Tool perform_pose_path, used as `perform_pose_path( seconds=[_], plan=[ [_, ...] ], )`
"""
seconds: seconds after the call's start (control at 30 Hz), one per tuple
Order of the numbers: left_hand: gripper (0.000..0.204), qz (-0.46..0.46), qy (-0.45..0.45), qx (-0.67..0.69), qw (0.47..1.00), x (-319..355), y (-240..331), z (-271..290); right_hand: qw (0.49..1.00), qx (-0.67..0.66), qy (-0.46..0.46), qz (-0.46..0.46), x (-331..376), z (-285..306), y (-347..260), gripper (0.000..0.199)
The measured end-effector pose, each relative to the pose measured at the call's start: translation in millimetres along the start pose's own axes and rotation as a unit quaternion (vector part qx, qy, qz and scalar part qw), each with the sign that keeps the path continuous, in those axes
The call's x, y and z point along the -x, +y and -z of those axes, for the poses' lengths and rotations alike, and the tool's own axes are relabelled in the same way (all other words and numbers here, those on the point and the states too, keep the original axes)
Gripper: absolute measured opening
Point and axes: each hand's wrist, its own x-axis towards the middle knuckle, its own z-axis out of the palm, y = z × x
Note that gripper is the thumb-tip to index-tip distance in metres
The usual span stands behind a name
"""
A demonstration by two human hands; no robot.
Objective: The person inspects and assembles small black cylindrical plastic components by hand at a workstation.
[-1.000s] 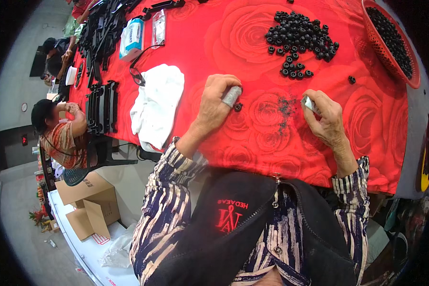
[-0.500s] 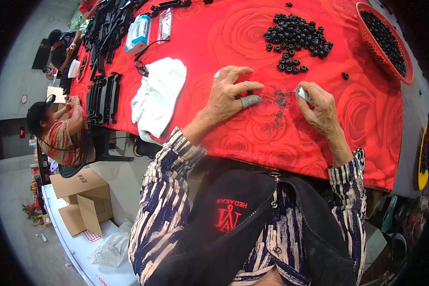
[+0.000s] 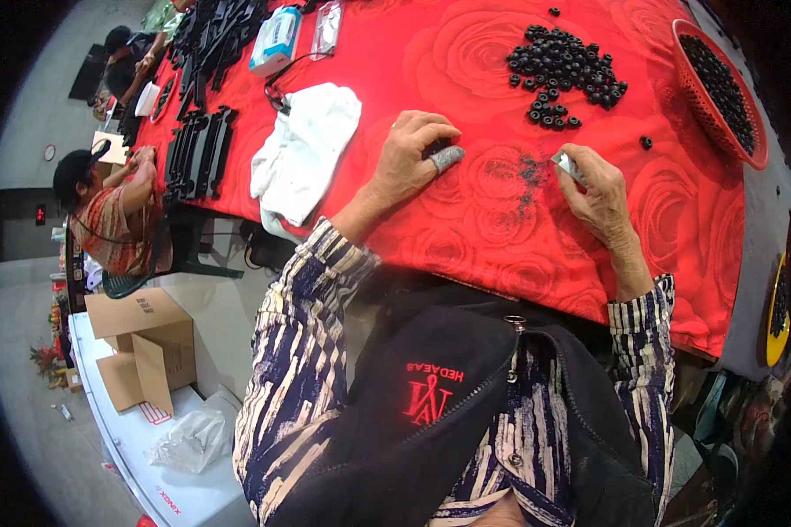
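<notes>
My left hand [image 3: 413, 160] rests over the red tablecloth with its fingers curled in. A grey wrap [image 3: 448, 159] covers its thumb, and a small black part [image 3: 441, 143] shows dark and mostly hidden between thumb and fingers. To the right, my right hand [image 3: 599, 189] pinches a small silvery tool [image 3: 571, 169], whose exact kind is unclear. Fine black scraps [image 3: 529, 177] lie scattered between both hands. Beyond them is a loose pile of small black ring-shaped parts [image 3: 562, 70], with a single one [image 3: 646, 142] apart to its right.
At the far right stands a red basket [image 3: 690, 83] full of black parts. A white cloth [image 3: 312, 145] lies on the left, near a tissue pack [image 3: 275, 42] and long black pieces [image 3: 200, 154]. Another person [image 3: 119, 206] sits at the left edge; a cardboard box [image 3: 145, 351] stands behind.
My left hand has drawn back a little, and its outstretched fingers have curled in. My right hand still holds the silvery tool beside the scraps. The whole view has shifted slightly.
</notes>
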Motion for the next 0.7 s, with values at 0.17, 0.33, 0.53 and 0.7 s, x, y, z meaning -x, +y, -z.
perform_pose_path(
  seconds=[0.17,0.33,0.53,0.7],
  plan=[
    [0.019,-0.002,-0.010,0.034,0.999,14.7,-10.8,12.3,1.000,-0.004,0.006,0.004,-1.1,1.1,3.9,0.023],
    [0.016,0.010,-0.019,0.048,0.999,38.8,-13.5,30.5,1.000,-0.003,-0.009,-0.005,-1.3,0.2,3.3,0.022],
    [0.018,0.016,-0.029,0.031,0.999,63.7,-10.4,45.0,0.999,0.008,-0.013,-0.040,0.0,1.6,1.0,0.022],
    [0.016,-0.039,-0.034,-0.017,0.999,80.0,-14.0,50.3,0.999,0.022,-0.015,-0.033,2.5,4.1,5.0,0.022]
  ],
)
